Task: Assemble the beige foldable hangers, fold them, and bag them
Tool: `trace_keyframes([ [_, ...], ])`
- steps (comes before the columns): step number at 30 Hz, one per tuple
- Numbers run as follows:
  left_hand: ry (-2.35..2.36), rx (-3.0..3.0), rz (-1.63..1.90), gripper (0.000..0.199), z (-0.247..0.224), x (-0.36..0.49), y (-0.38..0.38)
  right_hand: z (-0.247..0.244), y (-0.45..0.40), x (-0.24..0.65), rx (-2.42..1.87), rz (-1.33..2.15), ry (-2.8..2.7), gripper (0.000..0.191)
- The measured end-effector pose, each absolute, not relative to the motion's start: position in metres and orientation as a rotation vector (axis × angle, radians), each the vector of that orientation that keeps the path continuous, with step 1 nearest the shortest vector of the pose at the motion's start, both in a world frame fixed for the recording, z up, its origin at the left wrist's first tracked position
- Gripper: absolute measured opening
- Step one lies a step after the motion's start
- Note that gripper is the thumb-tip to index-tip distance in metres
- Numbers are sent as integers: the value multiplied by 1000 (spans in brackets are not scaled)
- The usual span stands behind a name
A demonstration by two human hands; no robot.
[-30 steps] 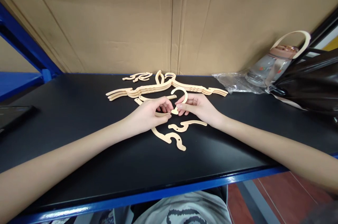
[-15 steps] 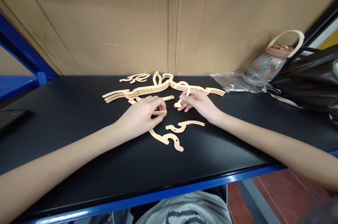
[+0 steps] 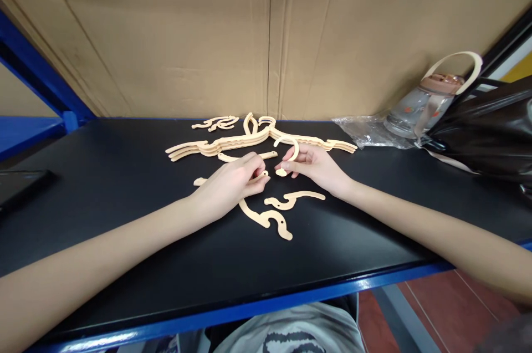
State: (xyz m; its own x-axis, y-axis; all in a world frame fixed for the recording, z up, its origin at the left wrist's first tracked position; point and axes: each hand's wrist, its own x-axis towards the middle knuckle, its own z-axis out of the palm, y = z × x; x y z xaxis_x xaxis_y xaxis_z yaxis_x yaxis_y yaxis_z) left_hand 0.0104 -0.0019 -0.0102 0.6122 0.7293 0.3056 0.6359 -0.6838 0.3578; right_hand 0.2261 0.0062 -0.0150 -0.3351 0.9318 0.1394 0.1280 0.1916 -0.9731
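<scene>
My left hand (image 3: 236,178) pinches a cream-coloured hanger bar (image 3: 261,177) whose holed end sticks out past the fingertips; its other end shows left of the hand. In my right hand (image 3: 313,164) is a hanger hook (image 3: 295,148), its curve upward and its flat foot toward the bar's end, a small gap between them. Another flat bar (image 3: 268,155) lies just behind my left hand. Nearer me on the table are two curved hanger arms, one (image 3: 305,195) below my right hand and one (image 3: 274,219) partly hidden by my left hand.
Behind the hands rests a stack of assembled hangers (image 3: 236,141), with loose curved pieces (image 3: 216,123) at its back left. A clear plastic bag (image 3: 366,131), a tilted water bottle (image 3: 419,106) and a black bag (image 3: 486,126) occupy the right. A dark flat object (image 3: 25,187) lies at left.
My left hand has lifted the bar off the pieces behind it, and its far end now shows at the left. The hook in my right hand has tilted slightly, its foot nearer the bar.
</scene>
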Motion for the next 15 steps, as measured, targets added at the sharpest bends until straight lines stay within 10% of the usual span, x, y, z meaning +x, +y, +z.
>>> trace_keyframes([
  [15,1255,2666,675,16,-6,10,-7,-14,0,222,-812,1405,-1527,23],
])
